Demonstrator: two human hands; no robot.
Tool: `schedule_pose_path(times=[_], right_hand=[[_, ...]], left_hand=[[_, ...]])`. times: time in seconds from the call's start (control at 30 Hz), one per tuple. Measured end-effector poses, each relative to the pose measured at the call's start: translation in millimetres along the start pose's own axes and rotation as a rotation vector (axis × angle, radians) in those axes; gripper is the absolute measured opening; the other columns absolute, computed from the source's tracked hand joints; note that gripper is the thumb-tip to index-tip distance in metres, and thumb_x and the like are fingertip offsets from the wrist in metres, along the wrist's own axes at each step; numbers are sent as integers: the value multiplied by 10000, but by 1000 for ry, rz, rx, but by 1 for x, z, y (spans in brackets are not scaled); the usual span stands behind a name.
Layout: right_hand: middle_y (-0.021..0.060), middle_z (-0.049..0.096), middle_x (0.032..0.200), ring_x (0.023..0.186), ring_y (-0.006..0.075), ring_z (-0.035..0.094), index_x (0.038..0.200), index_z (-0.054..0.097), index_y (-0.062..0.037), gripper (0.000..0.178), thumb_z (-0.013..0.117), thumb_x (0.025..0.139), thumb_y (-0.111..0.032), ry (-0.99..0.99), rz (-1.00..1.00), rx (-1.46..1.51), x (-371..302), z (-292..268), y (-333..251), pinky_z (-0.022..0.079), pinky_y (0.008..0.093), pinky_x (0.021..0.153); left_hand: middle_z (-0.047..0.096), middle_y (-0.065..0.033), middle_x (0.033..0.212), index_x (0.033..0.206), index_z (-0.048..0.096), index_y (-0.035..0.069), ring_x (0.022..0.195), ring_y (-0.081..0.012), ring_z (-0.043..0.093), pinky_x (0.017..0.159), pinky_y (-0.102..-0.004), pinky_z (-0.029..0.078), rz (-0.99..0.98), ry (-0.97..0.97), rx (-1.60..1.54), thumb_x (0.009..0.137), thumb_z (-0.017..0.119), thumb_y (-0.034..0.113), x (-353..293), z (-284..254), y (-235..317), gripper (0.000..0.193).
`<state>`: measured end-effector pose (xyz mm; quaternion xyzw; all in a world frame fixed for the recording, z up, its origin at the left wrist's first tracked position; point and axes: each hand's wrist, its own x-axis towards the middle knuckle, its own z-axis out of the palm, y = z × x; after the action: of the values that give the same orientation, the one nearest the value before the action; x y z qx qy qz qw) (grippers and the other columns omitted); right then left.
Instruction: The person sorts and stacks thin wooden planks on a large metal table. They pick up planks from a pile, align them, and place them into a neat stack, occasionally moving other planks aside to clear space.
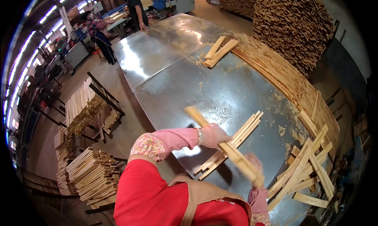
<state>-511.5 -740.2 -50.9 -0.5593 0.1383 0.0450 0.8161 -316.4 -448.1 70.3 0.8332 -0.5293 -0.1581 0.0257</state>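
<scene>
A light wooden strip [240, 163] slants across in front of me, raised over a metal-topped table [173, 88]. My left hand [214, 135] is closed round it near its middle, and its far end sticks out beyond the knuckles. At the near end my right hand [254, 167], smeared by motion, is wrapped round the strip, with part of its fingers hidden behind the wood. Beneath, several narrow wooden strips [246, 129] lie side by side on the metal, crossing under the held one.
A loose heap of strips [307, 171] lies at the right edge. Two or three short boards [220, 52] rest farther off. Stacked wood [94, 175] stands on racks at left; a tall wood pile [291, 25] rises behind. Two people [136, 9] stand near machines at the far left.
</scene>
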Motion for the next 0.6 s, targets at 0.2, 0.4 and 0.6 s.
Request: schedule_pose_path(times=[0.2,0.4,0.6], right_hand=[[295,523,1580,1465,451,485,1626,430,-20,813,734,965,-382,1093,371,-1473,-32,-145,-47,388,489,1228],[315,540,1560,1437,466,525,1634,430,6,827,655,1008,-485,1175,195,-1255,-77,-262,-4,428,465,1199],[298,543,1570,1423,450,540,1595,462,56,778,648,1038,-454,1040,212,-1137,-56,-223,-42,429,467,1192]], left_hand=[[784,-179,1070,1072,816,112,1020,-333,764,941,-474,586,-891,-49,-456,855,743,532,-67,89,-102,478],[698,-218,1201,1375,604,47,1146,-412,676,988,-481,546,-903,524,-137,812,837,503,-46,131,-82,761],[416,-275,1652,1646,371,85,1362,-464,569,1116,-517,512,-672,180,-302,821,823,507,32,135,97,1031]])
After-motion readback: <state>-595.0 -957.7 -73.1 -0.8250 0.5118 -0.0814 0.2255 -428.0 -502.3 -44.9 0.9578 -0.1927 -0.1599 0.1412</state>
